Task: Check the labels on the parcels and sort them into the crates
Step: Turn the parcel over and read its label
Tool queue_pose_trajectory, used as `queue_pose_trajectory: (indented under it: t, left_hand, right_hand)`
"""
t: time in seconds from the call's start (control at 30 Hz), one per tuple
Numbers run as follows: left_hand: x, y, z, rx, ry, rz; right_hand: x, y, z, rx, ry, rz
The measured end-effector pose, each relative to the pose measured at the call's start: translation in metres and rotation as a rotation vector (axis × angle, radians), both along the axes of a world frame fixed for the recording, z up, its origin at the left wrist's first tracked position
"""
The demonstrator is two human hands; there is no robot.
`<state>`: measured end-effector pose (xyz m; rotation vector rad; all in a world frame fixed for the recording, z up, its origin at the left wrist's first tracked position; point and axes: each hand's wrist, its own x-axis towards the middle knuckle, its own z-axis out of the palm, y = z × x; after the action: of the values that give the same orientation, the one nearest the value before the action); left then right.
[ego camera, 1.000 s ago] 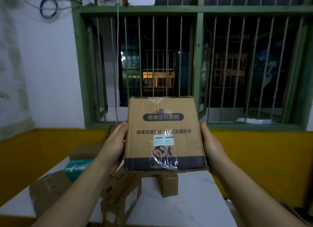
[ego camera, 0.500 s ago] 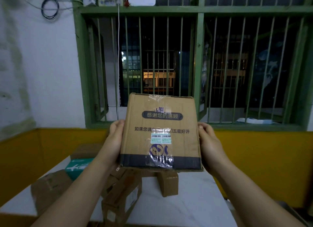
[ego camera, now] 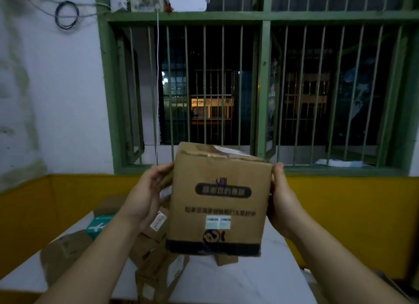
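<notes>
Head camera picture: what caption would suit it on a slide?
Both hands, left hand and right hand, hold a cardboard parcel above a white table strewn with boxes.

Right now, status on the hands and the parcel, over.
Left hand and right hand grip the cardboard parcel by its sides, up off the table. Printed face toward camera, top tilted. Other parcels piled underneath.

A single head-worn view looks forward and slightly down from the person's eye height, facing a barred window [ego camera: 226, 88] on the far wall. Both forearms reach in from the near edge. A white table [ego camera: 238, 278] lies close below; wide-angle bending curves the edges.
</notes>
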<state>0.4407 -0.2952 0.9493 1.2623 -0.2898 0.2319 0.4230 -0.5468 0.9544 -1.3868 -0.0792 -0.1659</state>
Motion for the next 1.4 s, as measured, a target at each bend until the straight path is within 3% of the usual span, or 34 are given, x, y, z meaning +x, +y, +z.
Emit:
queue_pose_trajectory:
  t: [0.17, 0.37, 0.57, 0.7, 0.83, 1.03, 1.23, 1.4]
  left_hand:
    - [-0.001, -0.008, -0.004, 0.154, 0.052, 0.162]
    - [0.003, -0.009, -0.01, 0.113, 0.02, 0.247]
    - [0.002, -0.012, -0.004, 0.079, -0.042, 0.205]
    - [0.001, -0.012, -0.009, 0.014, -0.045, 0.192]
    - [0.001, -0.013, -0.011, 0.008, -0.077, 0.236]
    - [0.0, -0.012, -0.009, 0.196, -0.199, 0.359]
    - [0.008, -0.01, -0.021, 0.479, -0.148, 0.218]
    - [0.003, -0.024, -0.008, 0.313, -0.156, 0.126]
  right_hand:
    - [-0.002, -0.01, -0.001, -0.098, -0.021, 0.069]
    - [-0.002, -0.012, -0.008, -0.212, -0.078, 0.082]
    - [0.003, -0.005, -0.012, -0.137, -0.131, -0.074]
    - [0.002, 0.0, -0.019, -0.324, -0.166, -0.113]
    - [0.006, -0.005, -0.019, -0.207, -0.105, 0.072]
    - [0.011, -0.011, -0.019, -0.163, -0.106, -0.053]
    - [0.005, 0.001, -0.015, -0.12, -0.199, -0.104]
    - [0.007, 0.005, -0.016, -0.183, -0.286, -0.19]
